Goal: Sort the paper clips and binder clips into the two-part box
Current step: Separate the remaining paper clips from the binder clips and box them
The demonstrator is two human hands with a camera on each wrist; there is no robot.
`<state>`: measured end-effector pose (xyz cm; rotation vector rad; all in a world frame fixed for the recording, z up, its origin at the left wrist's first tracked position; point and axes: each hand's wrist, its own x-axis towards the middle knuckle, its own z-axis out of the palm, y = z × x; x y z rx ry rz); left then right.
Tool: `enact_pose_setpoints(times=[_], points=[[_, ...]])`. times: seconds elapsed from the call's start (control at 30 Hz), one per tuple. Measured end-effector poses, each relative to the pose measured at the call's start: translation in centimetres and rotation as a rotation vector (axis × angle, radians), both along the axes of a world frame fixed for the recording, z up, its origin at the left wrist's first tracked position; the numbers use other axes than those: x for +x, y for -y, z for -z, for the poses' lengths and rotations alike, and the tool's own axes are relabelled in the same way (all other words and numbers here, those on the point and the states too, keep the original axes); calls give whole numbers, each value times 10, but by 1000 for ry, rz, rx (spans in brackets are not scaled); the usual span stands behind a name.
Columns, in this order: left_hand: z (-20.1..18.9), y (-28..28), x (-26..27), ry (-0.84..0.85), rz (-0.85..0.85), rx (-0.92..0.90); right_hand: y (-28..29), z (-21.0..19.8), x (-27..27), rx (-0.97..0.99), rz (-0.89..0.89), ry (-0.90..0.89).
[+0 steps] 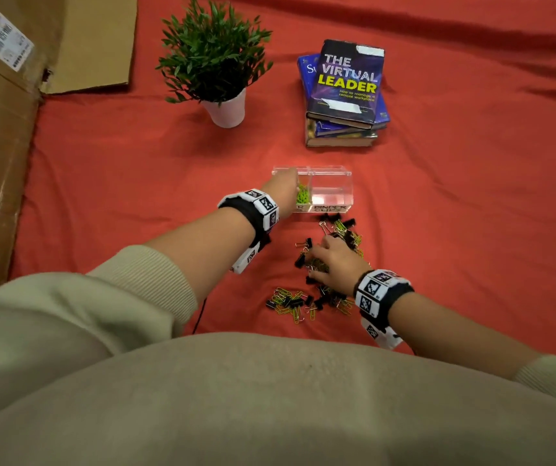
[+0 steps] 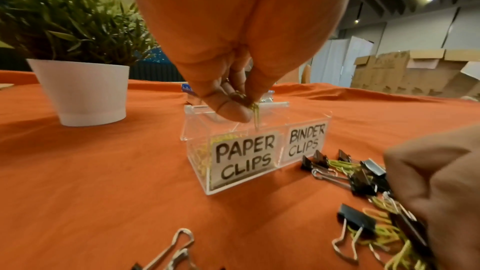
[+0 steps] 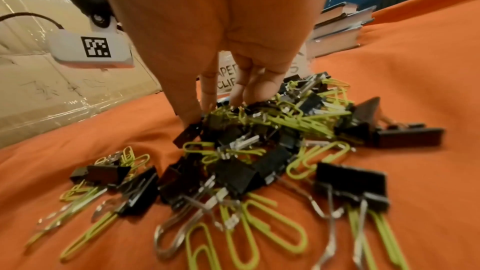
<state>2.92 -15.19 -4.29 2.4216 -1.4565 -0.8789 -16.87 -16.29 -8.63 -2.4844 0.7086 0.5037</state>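
A clear two-part box [image 1: 330, 169] stands on the orange cloth, labelled PAPER CLIPS on the left and BINDER CLIPS on the right [image 2: 233, 189]. Green paper clips [image 1: 302, 196] lie in the left part; I see nothing in the right part. My left hand [image 1: 283, 186] hovers over the left part and pinches a green paper clip [image 2: 256, 114] between thumb and fingertips [image 2: 233, 112]. A mixed pile of black binder clips and green paper clips [image 1: 344, 230] [image 3: 259, 130] lies just in front of the box. My right hand [image 1: 330, 260] reaches down into it, fingertips [image 3: 236, 98] among the clips; its grip is hidden.
A smaller scatter of clips [image 1: 290, 302] lies nearest me. A potted plant in a white pot [image 1: 228, 109] stands back left of the box, a stack of books [image 1: 347, 92] behind it. Flattened cardboard [image 1: 1, 129] lines the left edge.
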Motion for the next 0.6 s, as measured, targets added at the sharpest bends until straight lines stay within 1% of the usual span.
enact_pose_setpoints(times=[0.07, 0.13, 0.2, 0.23, 0.3, 0.37, 0.43, 0.5, 0.6], points=[[5, -3, -6, 51, 52, -5, 1, 2, -6, -27, 19, 33], [6, -15, -14, 114, 87, -115, 5, 2, -9, -78, 55, 99], [5, -34, -22, 134, 102, -207, 8, 0, -9, -133, 68, 168], [5, -46, -26, 129, 115, -195, 7, -1, -8, -130, 51, 185], [9, -73, -36, 98, 165, -74, -1, -5, -4, -68, -37, 182], [16, -101, -46, 64, 213, 76, -16, -6, 0, 15, -167, 143], [26, -126, -55, 56, 242, 161, -31, -6, 1, 94, -264, 91], [36, -144, -63, 28, 242, 199, -42, -3, 0, 134, -303, 44], [47, -160, -72, -6, 193, 202, -51, 3, -7, 127, -281, 26]])
